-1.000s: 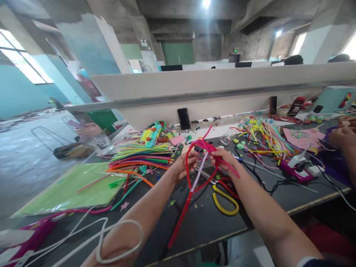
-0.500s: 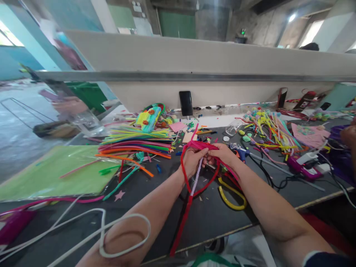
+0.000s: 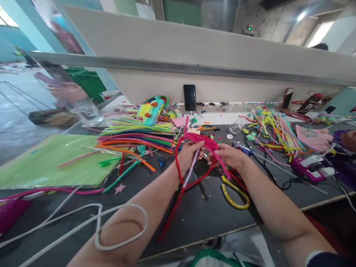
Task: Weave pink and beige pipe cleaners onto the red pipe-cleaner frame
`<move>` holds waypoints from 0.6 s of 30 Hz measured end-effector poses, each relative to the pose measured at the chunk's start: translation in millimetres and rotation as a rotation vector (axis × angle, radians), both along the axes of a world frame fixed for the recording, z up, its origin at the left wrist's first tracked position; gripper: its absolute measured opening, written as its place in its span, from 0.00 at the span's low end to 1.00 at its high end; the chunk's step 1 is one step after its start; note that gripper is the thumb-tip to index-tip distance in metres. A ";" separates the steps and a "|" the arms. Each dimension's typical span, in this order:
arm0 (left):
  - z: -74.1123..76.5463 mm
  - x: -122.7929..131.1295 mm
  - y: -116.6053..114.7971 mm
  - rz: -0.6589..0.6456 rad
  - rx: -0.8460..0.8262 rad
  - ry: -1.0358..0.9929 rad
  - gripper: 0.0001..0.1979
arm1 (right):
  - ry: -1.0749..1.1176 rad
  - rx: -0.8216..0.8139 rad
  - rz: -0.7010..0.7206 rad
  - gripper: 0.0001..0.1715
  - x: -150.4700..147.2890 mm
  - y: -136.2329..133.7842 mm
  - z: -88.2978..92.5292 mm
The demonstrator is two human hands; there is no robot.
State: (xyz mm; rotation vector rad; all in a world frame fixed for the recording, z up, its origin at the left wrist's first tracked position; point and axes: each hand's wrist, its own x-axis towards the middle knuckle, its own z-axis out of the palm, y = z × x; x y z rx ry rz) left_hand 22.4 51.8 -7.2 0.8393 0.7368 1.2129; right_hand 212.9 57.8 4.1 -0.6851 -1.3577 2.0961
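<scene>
My left hand (image 3: 188,152) and my right hand (image 3: 228,155) are both closed on a bundle of pink pipe cleaners (image 3: 200,140) held just above the dark table (image 3: 200,218). A red pipe cleaner loop (image 3: 178,168) and a pale lilac one (image 3: 190,168) hang from the bundle, and the red stem runs down toward the table's near edge. A white cord (image 3: 122,243) loops over my left forearm. Yellow-handled scissors (image 3: 235,193) lie on the table under my right wrist.
A stack of coloured pipe cleaners (image 3: 136,139) and a green sheet in plastic (image 3: 52,163) lie at the left. More pipe cleaners (image 3: 271,129), a glue gun (image 3: 306,167) and cables are at the right. A phone (image 3: 189,97) leans on the partition. Another person's hand (image 3: 349,140) shows at the far right.
The view has tilted down and drifted slightly. My hands have come closer together on the pink bundle and lowered a little toward the table.
</scene>
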 end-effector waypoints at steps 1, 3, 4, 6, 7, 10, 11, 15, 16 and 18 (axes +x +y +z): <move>0.3 -0.1 -0.1 -0.004 0.003 -0.001 0.14 | -0.005 0.020 -0.004 0.21 -2.2 -0.7 -1.6; 1.5 0.9 -1.7 -0.011 0.023 0.007 0.14 | -0.001 0.054 -0.041 0.20 -7.5 -2.3 -4.4; 2.5 1.6 -3.0 -0.021 0.033 0.013 0.14 | 0.006 0.062 -0.058 0.19 -9.8 -3.1 -5.3; 4.6 2.8 -5.8 -0.057 0.042 0.026 0.15 | 0.031 0.054 -0.060 0.18 -12.5 -4.4 -6.0; 5.5 3.0 -7.1 -0.076 0.040 0.028 0.15 | 0.048 0.041 -0.039 0.18 -12.6 -4.8 -5.8; 7.0 1.5 -9.0 -0.099 0.016 0.025 0.15 | 0.122 -0.006 0.060 0.17 -9.1 -4.9 -3.5; 6.9 0.6 -9.0 -0.097 0.010 0.023 0.15 | 0.148 -0.031 0.090 0.16 -7.5 -4.8 -2.7; 4.6 -2.0 -7.2 -0.104 0.038 0.024 0.14 | 0.201 -0.089 0.147 0.16 -4.8 -5.5 -1.5; 3.8 -2.1 -6.8 -0.105 0.048 0.027 0.14 | 0.199 -0.084 0.145 0.15 -5.4 -6.1 -1.7; 2.6 -1.7 -6.4 -0.099 0.050 0.035 0.14 | 0.183 -0.072 0.119 0.14 -7.4 -7.5 -2.4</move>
